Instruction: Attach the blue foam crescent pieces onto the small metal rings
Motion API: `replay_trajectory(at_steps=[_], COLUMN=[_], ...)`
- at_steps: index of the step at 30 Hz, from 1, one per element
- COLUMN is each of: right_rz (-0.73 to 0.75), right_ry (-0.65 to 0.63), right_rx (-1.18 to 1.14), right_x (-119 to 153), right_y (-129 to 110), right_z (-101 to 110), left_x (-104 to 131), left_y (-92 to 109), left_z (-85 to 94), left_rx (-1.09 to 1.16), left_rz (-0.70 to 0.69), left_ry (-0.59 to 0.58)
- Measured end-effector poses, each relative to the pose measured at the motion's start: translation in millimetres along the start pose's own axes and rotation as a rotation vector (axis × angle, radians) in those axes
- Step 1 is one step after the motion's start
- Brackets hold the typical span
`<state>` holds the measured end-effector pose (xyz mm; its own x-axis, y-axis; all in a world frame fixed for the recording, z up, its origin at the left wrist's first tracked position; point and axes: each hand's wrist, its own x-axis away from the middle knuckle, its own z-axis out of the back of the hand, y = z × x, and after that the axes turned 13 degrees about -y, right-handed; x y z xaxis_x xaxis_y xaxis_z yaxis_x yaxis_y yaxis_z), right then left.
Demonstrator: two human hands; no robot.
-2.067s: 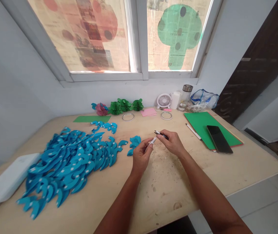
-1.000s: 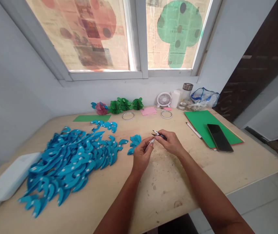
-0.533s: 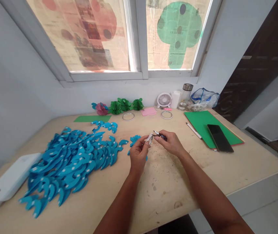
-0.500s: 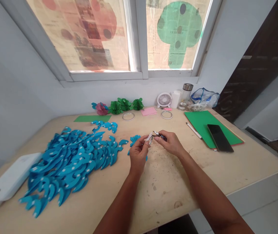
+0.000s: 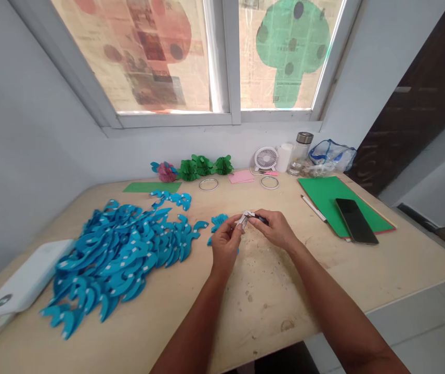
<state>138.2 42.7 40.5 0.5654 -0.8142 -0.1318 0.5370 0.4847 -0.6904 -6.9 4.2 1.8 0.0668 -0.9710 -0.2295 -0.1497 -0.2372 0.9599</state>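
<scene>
My left hand (image 5: pixel 227 240) pinches a small folded white strip (image 5: pixel 245 220), paper or tape, above the middle of the table. Closed around a slim dark-handled tool (image 5: pixel 262 219), my right hand (image 5: pixel 275 227) meets the strip from the right. The tool's tip is at the strip; its kind is too small to make out. Just behind my left hand lies a little cluster of blue paper pieces (image 5: pixel 218 222), partly covered by the fingers. Farther left spreads a big heap of curved blue paper pieces (image 5: pixel 125 254) dotted with white squares.
A white device (image 5: pixel 27 278) with a cable sits at the left edge. Along the wall are green paper ornaments (image 5: pixel 203 164), a small fan (image 5: pixel 266 158) and a glass bottle (image 5: pixel 299 155). Two rings (image 5: pixel 209 184) lie before them. On the right, a phone (image 5: pixel 356 221) rests on green sheets (image 5: pixel 326 195).
The white strip looks more folded together, and the dark tool has come closer onto it. My hands stay nearly in place; the whole view has shifted slightly.
</scene>
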Motion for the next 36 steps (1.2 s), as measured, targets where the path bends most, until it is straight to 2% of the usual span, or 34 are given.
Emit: replay_trajectory(at_steps=[17,36], right_rz=[-0.078,-0.204], right_ry=[0.049,0.113], right_rx=[0.101,0.476], right_x=[-0.7,2.3], right_y=[1.4,-4.2], right_z=[-0.2,0.4], left_x=[0.6,1.2], left_y=[-1.3,-6.6], left_z=[-0.3,3.2], left_rx=[-0.044,-0.303], left_rz=[-0.007,-0.119], left_ry=[-0.013,-0.059])
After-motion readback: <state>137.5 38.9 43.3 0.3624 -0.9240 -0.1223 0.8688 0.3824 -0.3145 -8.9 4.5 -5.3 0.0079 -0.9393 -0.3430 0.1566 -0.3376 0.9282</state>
